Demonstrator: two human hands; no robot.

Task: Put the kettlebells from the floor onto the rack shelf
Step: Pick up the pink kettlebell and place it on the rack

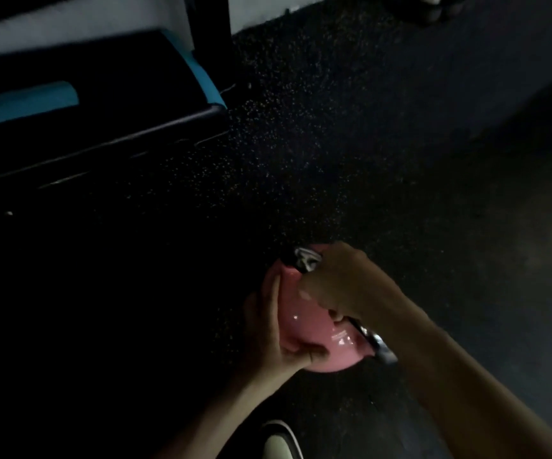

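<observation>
A glossy pink kettlebell (317,329) with a chrome handle sits low in the middle of the view, over the dark speckled floor. My right hand (341,286) is closed around the handle from above. My left hand (274,329) cups the left side of the pink ball, fingers spread over it. Whether the kettlebell rests on the floor or hangs just above it cannot be told in the dim light. The black rack shelf (109,137) with a turquoise edge lies at the upper left.
A black upright post (208,28) rises behind the rack against a white wall. Dark round weights (440,8) stand at the top edge. My shoe (279,442) shows at the bottom. The rubber floor (400,144) stretches to the right.
</observation>
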